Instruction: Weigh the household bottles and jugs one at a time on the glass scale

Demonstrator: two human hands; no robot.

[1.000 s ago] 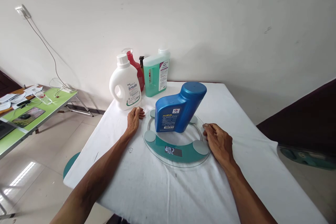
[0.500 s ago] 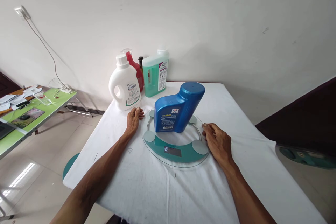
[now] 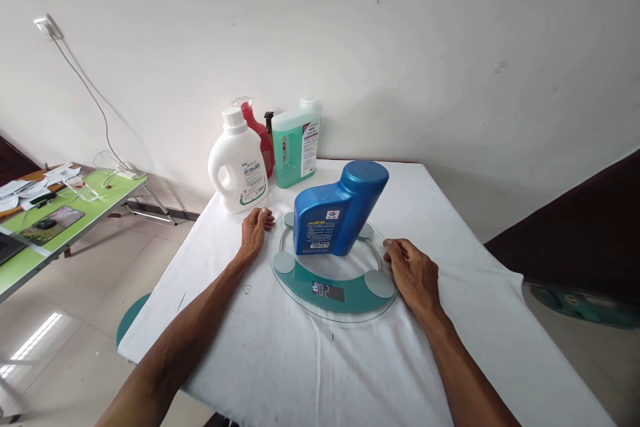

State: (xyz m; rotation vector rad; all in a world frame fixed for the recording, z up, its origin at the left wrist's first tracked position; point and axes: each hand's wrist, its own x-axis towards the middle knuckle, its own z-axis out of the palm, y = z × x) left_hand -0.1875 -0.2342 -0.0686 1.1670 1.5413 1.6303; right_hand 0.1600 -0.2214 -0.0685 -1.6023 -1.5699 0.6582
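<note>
A blue plastic bottle [image 3: 320,220] with a slanted neck and wide cap stands on a round glass scale [image 3: 300,299]. The scale's teal front band carries a small dark display [image 3: 328,291] with lit digits. Left of the scale, my left hand [image 3: 254,232] rests on the white cloth, fingers curled in and nothing seen in them. My right hand [image 3: 414,273] lies at the scale's right rim, its fingers bent and thumb against the forefinger. Whether its fingertips touch the glass I cannot tell. Neither hand touches the blue bottle.
Behind my left hand stand a white detergent jug [image 3: 237,163], a red spray bottle [image 3: 261,137], a dark-topped spray bottle [image 3: 269,121] and a green liquid jug [image 3: 295,150]. White cloth covers the table [image 3: 260,360]. A green table [image 3: 105,195] with papers stands left; the wall rises behind.
More digits now show on the scale's display. The view has shifted very slightly. Both hands and the blue bottle keep their places.
</note>
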